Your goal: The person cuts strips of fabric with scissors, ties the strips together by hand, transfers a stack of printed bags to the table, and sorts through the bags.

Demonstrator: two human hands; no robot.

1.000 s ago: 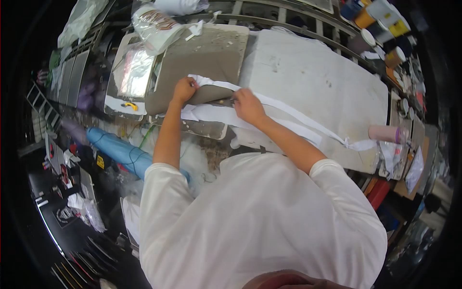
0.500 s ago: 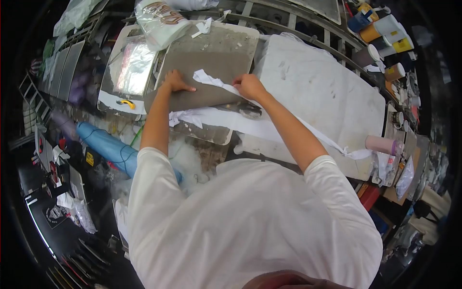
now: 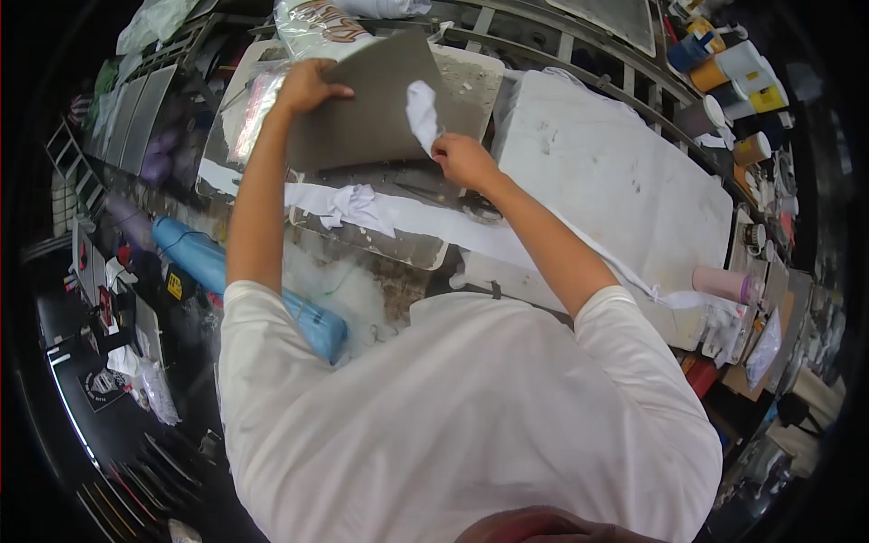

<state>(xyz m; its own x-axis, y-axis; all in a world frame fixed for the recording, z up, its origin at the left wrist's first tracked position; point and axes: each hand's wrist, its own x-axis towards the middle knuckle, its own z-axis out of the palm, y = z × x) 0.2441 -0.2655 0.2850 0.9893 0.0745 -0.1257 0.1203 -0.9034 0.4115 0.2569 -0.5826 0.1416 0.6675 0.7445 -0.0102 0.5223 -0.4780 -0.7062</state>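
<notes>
A flat grey-brown sheet [image 3: 376, 113] is tilted up over the stained work board, its far right corner raised. My left hand [image 3: 312, 86] is closed on the sheet's left edge, thumb lying across its face. In my right hand [image 3: 463, 163] a crumpled white cloth strip [image 3: 422, 110] is pinched between thumb and fingers, its free end standing up against the sheet. Below the sheet, a long white fabric band [image 3: 425, 223] runs along the near edge of the board, with a bunched white cloth [image 3: 358, 208] on it. A dark metal item by my right wrist is partly hidden.
A large white-covered board [image 3: 615, 163] lies to the right, with a pink cup [image 3: 720, 282] at its near right corner. Paint tubs [image 3: 729, 63] stand at the far right. A plastic-wrapped bundle [image 3: 317, 32] sits behind the sheet. A blue roll [image 3: 186, 253] lies at left.
My left hand has moved up and away, lifting the sheet, which lay low and curled near the band before. The cloth strip in my right hand now points upward.
</notes>
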